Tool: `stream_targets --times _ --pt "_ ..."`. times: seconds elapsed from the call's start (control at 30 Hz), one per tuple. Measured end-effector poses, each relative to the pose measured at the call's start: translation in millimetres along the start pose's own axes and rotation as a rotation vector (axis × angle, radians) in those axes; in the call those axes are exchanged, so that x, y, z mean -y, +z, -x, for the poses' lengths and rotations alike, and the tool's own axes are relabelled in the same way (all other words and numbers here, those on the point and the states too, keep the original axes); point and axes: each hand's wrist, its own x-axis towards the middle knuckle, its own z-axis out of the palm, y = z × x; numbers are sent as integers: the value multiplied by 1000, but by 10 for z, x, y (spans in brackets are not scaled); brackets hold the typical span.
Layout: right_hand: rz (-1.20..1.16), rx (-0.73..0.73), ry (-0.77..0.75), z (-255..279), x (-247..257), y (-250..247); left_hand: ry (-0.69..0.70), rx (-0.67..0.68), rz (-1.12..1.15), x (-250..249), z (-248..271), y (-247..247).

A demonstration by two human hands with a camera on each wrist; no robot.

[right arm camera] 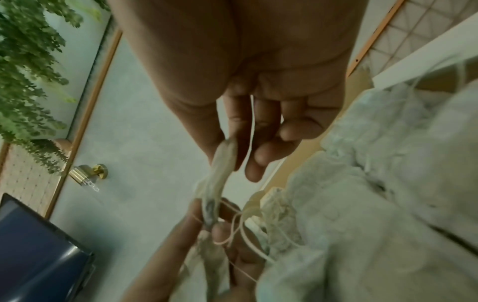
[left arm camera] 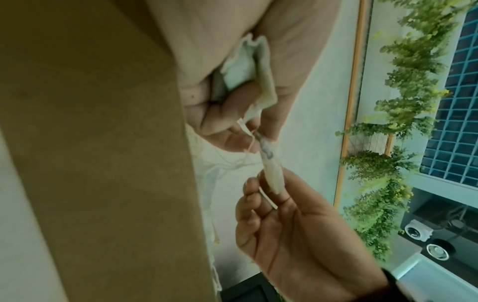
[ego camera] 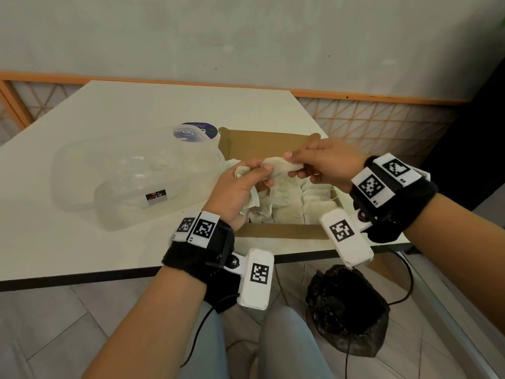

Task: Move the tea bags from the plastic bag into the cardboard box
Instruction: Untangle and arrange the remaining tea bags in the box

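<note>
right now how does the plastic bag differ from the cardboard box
The plastic bag is clear, crumpled and lies slack on its side; the cardboard box is brown, stiff-walled and sits upright with its top open. The plastic bag looks nearly empty, while the cardboard box holds a heap of tea bags. Both rest on the white table, side by side.

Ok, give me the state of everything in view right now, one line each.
Plastic bag: lying on the table, looks emptied.
Cardboard box: open, filled with tea bags.
Held tea bag: pinched above the box by both hands.
Left hand: gripping a bunch of tea bags.
Right hand: pinching the tea bag's other end.
Strings: tangled.
</note>
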Motion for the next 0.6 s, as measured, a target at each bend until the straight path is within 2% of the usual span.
stream_targets --times 0.13,0.23,0.33,0.47,0.6 --pt "224 4 -43 102 -129 -11 37 0 6 -1 9 18" --pt "220 3 -161 141 -112 41 65 42 -53 1 33 35" --pt "201 2 -227 148 -101 112 59 19 -59 14 31 33" --pt "-107 -71 -129 116 -167 103 63 -40 -52 10 34 38" --pt "-414 -47 -61 146 -207 119 65 -26 -76 7 39 46"
